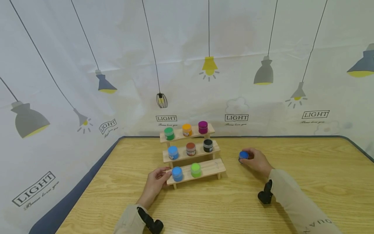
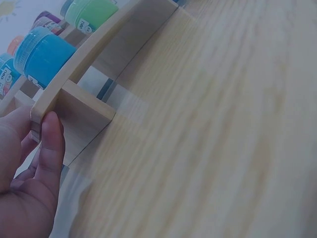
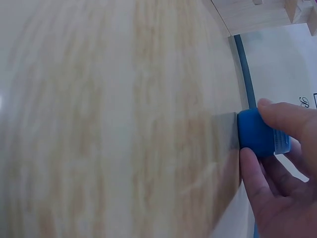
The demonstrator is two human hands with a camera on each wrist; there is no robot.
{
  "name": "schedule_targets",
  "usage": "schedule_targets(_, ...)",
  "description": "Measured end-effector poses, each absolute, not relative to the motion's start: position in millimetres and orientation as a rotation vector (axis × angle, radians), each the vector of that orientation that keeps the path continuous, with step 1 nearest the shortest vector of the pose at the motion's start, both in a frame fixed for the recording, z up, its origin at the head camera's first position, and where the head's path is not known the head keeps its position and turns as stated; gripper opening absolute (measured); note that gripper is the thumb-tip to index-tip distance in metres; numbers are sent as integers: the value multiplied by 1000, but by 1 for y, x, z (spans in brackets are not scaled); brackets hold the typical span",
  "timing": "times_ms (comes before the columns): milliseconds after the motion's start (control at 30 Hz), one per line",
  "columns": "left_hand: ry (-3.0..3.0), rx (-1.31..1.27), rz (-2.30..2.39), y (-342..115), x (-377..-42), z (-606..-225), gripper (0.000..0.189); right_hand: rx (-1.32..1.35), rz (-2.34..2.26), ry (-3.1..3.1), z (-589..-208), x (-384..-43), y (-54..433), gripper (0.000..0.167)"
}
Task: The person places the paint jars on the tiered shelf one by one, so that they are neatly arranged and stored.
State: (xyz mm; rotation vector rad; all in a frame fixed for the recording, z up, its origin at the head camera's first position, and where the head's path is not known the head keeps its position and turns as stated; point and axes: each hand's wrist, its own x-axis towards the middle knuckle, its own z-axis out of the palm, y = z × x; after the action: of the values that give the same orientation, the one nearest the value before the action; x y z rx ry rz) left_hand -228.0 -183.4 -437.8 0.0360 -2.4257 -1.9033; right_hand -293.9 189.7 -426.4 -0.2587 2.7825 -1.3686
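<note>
My left hand (image 1: 156,182) pinches the left end of the lowest step of a three-tier wooden stand (image 1: 214,166), thumb above and finger below in the left wrist view. Close by on that step are a light blue paint jar (image 1: 177,174) and a lime green jar (image 1: 196,170). To the right of the stand, my right hand (image 1: 258,162) grips a dark blue paint jar (image 1: 243,156) between thumb and fingers. In the right wrist view this jar (image 3: 257,133) is low at the tabletop; whether it touches the wood is hard to tell.
The middle step carries blue (image 1: 173,152), brown (image 1: 191,149) and black jars (image 1: 208,145). On the top step stand green (image 1: 169,133), orange (image 1: 187,130) and purple jars (image 1: 203,127). A lamp-printed white sheet (image 1: 187,74) hangs behind the wooden table (image 1: 222,208).
</note>
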Motion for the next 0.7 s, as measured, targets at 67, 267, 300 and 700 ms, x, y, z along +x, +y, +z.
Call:
schedule_targets(67,-2432,41,-1895,-183,-228,-438,34,-254,-1365,2783,-427,-294,190,48)
schedule_targets(267,-2450,44,-1871,-184,-230,-439,34,-236,-1372,2765,-427,-294,192,48)
schedule_targets(300,-2451,49,-1873,-184,-230,-439,34,-233,-1372,2764,-426,-294,191,48)
schedule_targets(700,-2433,27,-1874,-184,-231,-440,30,-308,-1410,2730,-416,-283,188,49)
